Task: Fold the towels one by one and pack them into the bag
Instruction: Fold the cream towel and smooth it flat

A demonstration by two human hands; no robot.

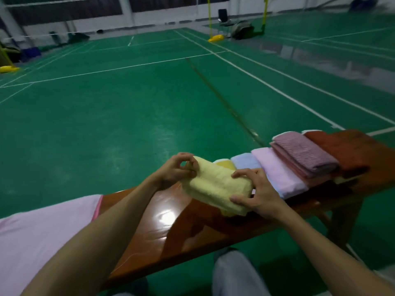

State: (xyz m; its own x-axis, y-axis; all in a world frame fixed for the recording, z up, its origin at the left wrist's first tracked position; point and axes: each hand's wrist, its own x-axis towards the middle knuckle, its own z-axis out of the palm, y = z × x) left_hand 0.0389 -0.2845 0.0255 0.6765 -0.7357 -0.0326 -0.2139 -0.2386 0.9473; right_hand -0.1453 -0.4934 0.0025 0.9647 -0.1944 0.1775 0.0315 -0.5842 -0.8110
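Observation:
A folded pale yellow towel (215,186) sits above the brown wooden bench (171,227), held at both ends. My left hand (177,170) pinches its far left corner with thumb and fingers. My right hand (254,193) grips its near right end, thumb on the front edge. Behind it, overlapping folded towels run to the right along the bench: a yellow one (224,164), a light blue one (245,161), a light pink one (277,171), a mauve one (305,153) and a rust-red one (342,148). A pink bag or cloth (42,231) lies at the bench's left end.
Green sports-court floor (128,114) with white lines stretches beyond the bench. My knees in grey trousers (233,274) are below the bench's front edge. Yellow net posts (210,22) and bags stand far back.

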